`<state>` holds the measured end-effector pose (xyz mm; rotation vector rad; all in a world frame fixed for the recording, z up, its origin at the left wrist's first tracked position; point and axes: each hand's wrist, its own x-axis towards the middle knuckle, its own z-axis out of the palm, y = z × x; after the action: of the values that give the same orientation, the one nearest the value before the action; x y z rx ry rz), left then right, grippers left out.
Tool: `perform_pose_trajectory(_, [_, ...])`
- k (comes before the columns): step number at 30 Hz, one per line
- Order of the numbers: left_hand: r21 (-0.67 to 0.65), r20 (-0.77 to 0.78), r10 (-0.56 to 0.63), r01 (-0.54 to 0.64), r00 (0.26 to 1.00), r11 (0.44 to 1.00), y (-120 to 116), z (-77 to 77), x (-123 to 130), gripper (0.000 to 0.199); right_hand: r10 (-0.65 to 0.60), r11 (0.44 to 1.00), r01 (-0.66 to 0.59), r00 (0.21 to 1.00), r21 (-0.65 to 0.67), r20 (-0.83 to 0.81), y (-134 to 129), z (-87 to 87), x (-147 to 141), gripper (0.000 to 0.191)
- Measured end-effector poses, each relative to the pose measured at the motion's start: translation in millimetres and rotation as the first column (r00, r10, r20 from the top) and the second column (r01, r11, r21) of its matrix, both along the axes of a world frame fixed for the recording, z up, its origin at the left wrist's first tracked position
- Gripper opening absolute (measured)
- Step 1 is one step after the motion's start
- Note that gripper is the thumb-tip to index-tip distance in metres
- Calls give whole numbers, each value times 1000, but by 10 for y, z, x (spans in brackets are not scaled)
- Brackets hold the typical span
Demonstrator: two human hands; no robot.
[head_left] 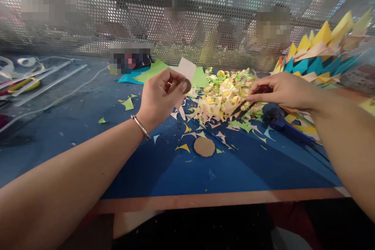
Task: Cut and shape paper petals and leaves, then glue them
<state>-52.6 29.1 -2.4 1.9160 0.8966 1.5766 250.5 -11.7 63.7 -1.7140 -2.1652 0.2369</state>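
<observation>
Pinching a small brown disc (188,86): left hand (164,95), thumb and fingers closed on it, raised over blue table (175,181); pale paper (189,67) sticks up just behind. Right hand (279,90) gripping dark-handled scissors (260,90), blades angled down-left by the paper heap (227,90); can't tell if they touch it. Heap is cream, yellow, green cut pieces, loose straight on the tabletop, scraps strewn in front. Cardboard round (204,147) lies flat among scraps, nearer the front edge. Blue glue gun (288,128) right of heap. Tape roll (26,61) far left. Spiky layered paper piece (318,66), back right.
</observation>
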Motion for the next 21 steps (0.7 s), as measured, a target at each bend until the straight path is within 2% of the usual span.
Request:
perform_pose_trajectory(4, [-6,39,57,-57,998,998,134,-72,-9,3,112,992,-105,988,68,-103,121,-5,-338,39])
perform_pose_trajectory(7, [0,21,58,-58,998,998,170,-104,-7,3,192,981,-192,972,11,-136,260,-102,-597,39])
perform_pose_trajectory(9, [8,10,49,-49,999,999,161,-112,-11,3,233,970,-241,961,-36,-151,361,-183,-665,41])
perform_pose_trajectory(12, [6,9,36,-36,999,999,135,-107,-21,3,146,989,-145,984,14,-99,467,-243,-606,35])
perform_pose_trajectory(16, [-2,18,54,-54,998,999,123,-80,-25,2,-20,988,28,998,153,-52,438,-200,-579,27])
perform_pose_trajectory(18, [6,14,79,-79,997,997,119,-63,-25,2,13,986,6,993,168,-117,381,-191,-685,30])
perform_pose_trajectory(21, [21,-7,113,-113,994,993,104,-38,-29,2,141,983,-116,975,143,-173,345,-241,-861,40])
